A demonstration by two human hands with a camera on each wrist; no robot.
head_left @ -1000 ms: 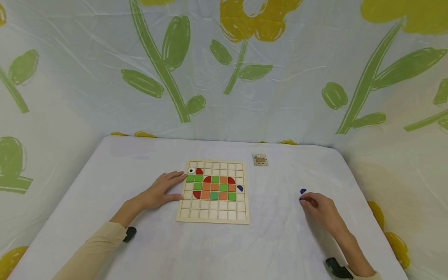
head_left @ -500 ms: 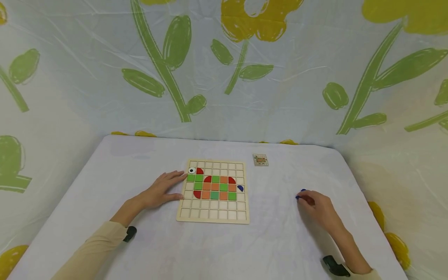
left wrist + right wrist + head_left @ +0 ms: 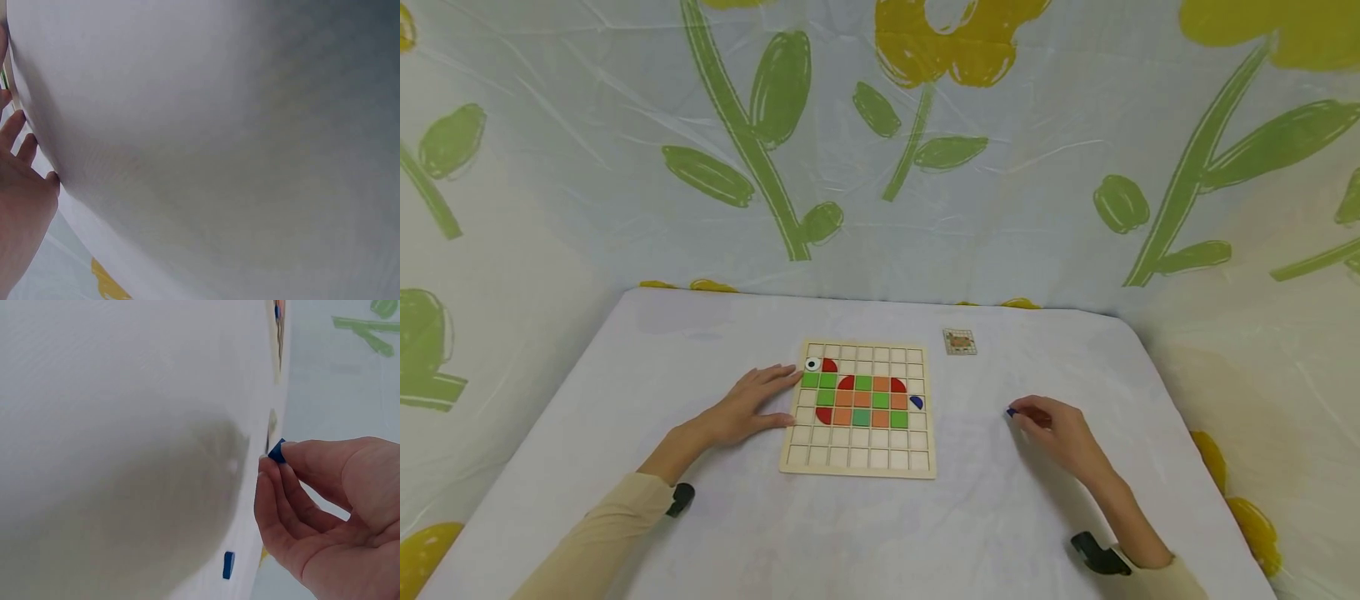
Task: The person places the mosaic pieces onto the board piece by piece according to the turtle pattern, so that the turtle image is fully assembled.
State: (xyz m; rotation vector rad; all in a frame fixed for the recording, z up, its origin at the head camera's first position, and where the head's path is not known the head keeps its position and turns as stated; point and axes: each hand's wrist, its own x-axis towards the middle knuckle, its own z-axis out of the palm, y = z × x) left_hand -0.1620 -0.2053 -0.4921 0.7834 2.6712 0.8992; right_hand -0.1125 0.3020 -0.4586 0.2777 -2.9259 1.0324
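Note:
My right hand (image 3: 1060,437) pinches a small blue puzzle piece (image 3: 277,452) between thumb and fingertips, above the table to the right of the board. The fingers hide most of that piece's shape. Another blue piece (image 3: 229,565) lies on the cloth below the hand in the right wrist view; the hand covers it in the head view. At the left edge of a wooden grid board (image 3: 859,474) rests my left hand (image 3: 741,412), fingers spread and touching the frame. Green, orange and red pieces form a figure on the board, with a white eye piece (image 3: 812,364) and a blue half-round piece (image 3: 916,402).
A small pattern card (image 3: 960,342) lies behind the board, to its right. White cloth (image 3: 865,533) covers the table, and a flower-printed curtain (image 3: 1022,200) hangs along the back and sides.
My right hand has moved left toward the board with the blue piece, away from the other blue piece on the cloth. The left hand has stayed at the board's edge.

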